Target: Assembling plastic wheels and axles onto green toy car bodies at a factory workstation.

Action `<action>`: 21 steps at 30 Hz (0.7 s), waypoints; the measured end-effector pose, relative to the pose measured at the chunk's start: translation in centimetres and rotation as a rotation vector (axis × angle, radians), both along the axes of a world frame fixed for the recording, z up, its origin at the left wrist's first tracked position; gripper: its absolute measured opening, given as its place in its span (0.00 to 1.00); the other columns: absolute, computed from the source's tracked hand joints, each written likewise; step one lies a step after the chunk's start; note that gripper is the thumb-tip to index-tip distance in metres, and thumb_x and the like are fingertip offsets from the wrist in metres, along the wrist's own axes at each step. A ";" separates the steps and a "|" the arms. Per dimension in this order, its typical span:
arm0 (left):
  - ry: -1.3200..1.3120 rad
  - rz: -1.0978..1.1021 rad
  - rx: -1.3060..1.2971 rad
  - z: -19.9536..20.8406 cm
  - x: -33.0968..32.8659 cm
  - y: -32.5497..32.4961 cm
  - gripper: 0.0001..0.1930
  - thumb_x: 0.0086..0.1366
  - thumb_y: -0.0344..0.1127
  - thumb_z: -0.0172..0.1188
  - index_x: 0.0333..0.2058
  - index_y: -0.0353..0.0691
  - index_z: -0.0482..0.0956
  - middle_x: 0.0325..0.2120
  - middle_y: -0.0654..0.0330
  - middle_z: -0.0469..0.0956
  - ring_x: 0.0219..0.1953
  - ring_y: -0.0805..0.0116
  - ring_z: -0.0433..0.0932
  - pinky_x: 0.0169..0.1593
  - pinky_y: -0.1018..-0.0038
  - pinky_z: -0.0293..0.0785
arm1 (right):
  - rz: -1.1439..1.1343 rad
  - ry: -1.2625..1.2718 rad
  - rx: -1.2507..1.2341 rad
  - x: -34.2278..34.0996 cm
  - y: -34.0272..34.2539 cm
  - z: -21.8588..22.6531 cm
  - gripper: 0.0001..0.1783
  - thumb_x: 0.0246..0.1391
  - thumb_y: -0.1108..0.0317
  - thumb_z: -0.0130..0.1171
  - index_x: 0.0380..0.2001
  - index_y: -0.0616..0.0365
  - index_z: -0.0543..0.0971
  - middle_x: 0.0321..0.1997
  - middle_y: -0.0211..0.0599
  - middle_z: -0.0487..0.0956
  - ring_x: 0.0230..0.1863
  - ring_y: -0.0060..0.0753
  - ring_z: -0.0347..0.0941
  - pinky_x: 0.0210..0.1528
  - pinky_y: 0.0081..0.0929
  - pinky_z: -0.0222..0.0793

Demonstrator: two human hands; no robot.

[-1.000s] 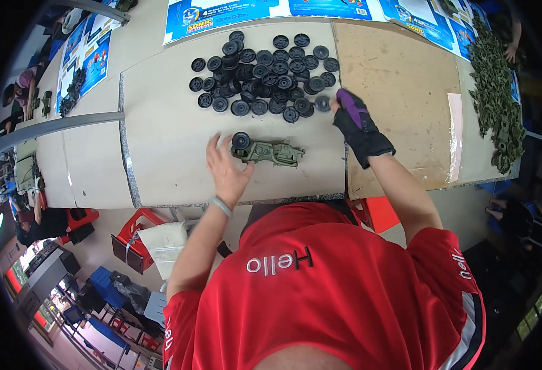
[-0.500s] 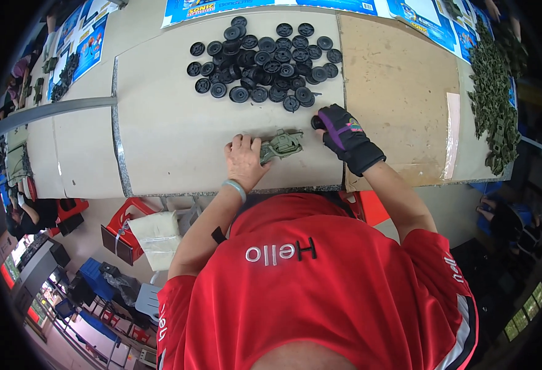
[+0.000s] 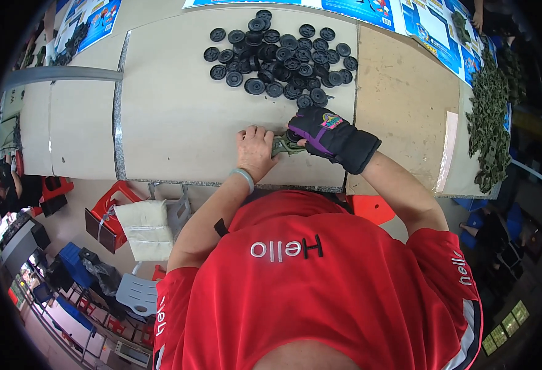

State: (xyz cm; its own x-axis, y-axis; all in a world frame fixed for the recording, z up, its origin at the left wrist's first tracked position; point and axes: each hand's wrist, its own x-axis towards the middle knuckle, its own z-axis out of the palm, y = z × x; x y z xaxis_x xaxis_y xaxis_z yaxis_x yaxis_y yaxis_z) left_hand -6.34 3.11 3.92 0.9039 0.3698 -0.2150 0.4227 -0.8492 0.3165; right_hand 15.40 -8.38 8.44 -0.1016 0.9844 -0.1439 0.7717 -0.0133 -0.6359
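Observation:
An olive-green plastic toy vehicle part (image 3: 281, 146) lies on the table in front of me. My left hand (image 3: 256, 152) is bare and grips its left end, fingers curled round it. A black and purple fingerless glove covers my right hand (image 3: 321, 132). Its fingers are closed on a round black toy wheel (image 3: 294, 135), pressed against the right side of the green part. The glove hides some of both pieces. Just beyond my hands lies a loose pile of similar black wheels (image 3: 277, 58).
Cardboard (image 3: 406, 92) covers the table to the right, with a heap of green plastic parts (image 3: 490, 123) past it. Blue printed sheets (image 3: 369, 13) lie along the far edge. A metal bar (image 3: 61, 74) crosses at left. Red stools (image 3: 114, 213) stand below the table's near edge.
My right hand has moved left with the black wheel, from beside the green part to against it. My left hand keeps hold of the part. The view has shifted slightly.

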 end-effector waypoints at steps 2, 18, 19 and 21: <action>-0.025 0.000 0.006 -0.1 -0.2 0.0 0.27 0.49 0.49 0.79 0.46 0.46 0.81 0.45 0.58 0.79 0.56 0.56 0.74 0.60 0.53 0.65 | -0.040 0.007 0.018 -0.3 -0.3 0.2 0.15 0.51 0.63 0.72 0.41 0.53 0.80 0.41 0.46 0.81 0.47 0.56 0.79 0.48 0.50 0.74; -0.089 -0.082 0.014 -0.8 -0.4 0.8 0.30 0.51 0.55 0.76 0.48 0.44 0.82 0.44 0.57 0.77 0.56 0.56 0.73 0.63 0.54 0.62 | -0.279 0.013 -0.028 -3.8 4.1 -5.0 0.14 0.50 0.62 0.65 0.39 0.55 0.81 0.39 0.50 0.82 0.44 0.58 0.80 0.46 0.50 0.75; -0.092 -0.091 0.011 -1.0 -0.3 0.8 0.30 0.51 0.55 0.76 0.48 0.44 0.82 0.44 0.57 0.77 0.56 0.56 0.73 0.63 0.54 0.62 | -0.288 0.010 -0.030 -3.4 4.3 -5.1 0.14 0.50 0.62 0.65 0.39 0.55 0.81 0.39 0.50 0.82 0.44 0.58 0.80 0.46 0.50 0.75; -0.083 -0.110 0.038 -1.2 -0.6 0.5 0.31 0.53 0.57 0.74 0.49 0.43 0.82 0.47 0.58 0.78 0.57 0.56 0.73 0.64 0.53 0.61 | 0.093 -0.088 0.057 -3.0 4.9 -4.4 0.13 0.54 0.59 0.62 0.39 0.55 0.82 0.38 0.49 0.82 0.45 0.57 0.81 0.47 0.50 0.75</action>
State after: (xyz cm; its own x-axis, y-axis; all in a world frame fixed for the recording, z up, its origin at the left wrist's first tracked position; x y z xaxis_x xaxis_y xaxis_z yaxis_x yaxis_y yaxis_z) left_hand -6.93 3.63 2.75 0.9534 0.2742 -0.1255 0.3004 -0.9009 0.3134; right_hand 12.45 -3.47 4.02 -0.1824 0.9781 -0.1007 0.8206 0.0951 -0.5635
